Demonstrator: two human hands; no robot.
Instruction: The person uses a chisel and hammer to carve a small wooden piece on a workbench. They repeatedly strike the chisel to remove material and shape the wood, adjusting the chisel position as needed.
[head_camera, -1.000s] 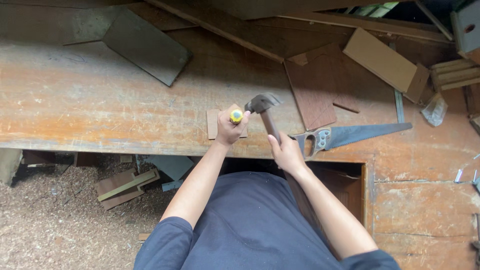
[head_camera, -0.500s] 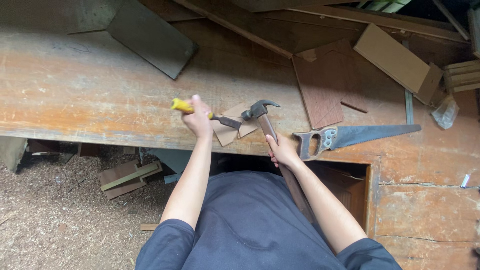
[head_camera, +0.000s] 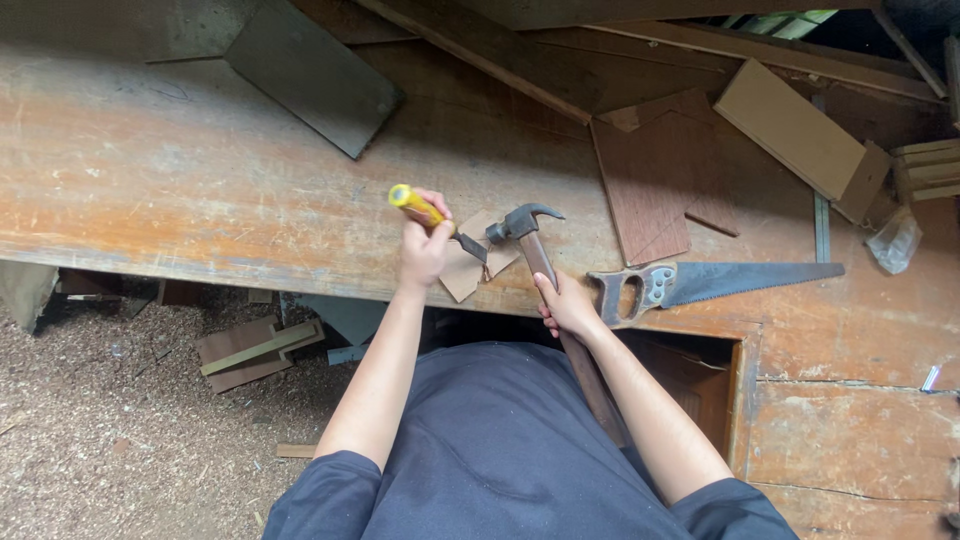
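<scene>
My left hand (head_camera: 422, 250) grips a yellow-handled chisel (head_camera: 418, 209), tilted so its dark blade tip rests on a small square piece of thin wood (head_camera: 470, 268) near the front edge of the workbench (head_camera: 180, 190). My right hand (head_camera: 570, 305) holds the wooden handle of a claw hammer (head_camera: 523, 225). The hammer's steel head sits just right of the chisel blade, over the wood piece.
A handsaw (head_camera: 720, 282) lies to the right of my right hand. Flat boards (head_camera: 655, 185), a tan offcut (head_camera: 790, 135) and a dark panel (head_camera: 320, 80) lie further back. Scrap wood (head_camera: 255, 345) and sawdust cover the floor at left.
My left hand has tipped the chisel from upright to leaning left, tip on the wood piece. The wood piece has turned askew. The hammer stays beside it.
</scene>
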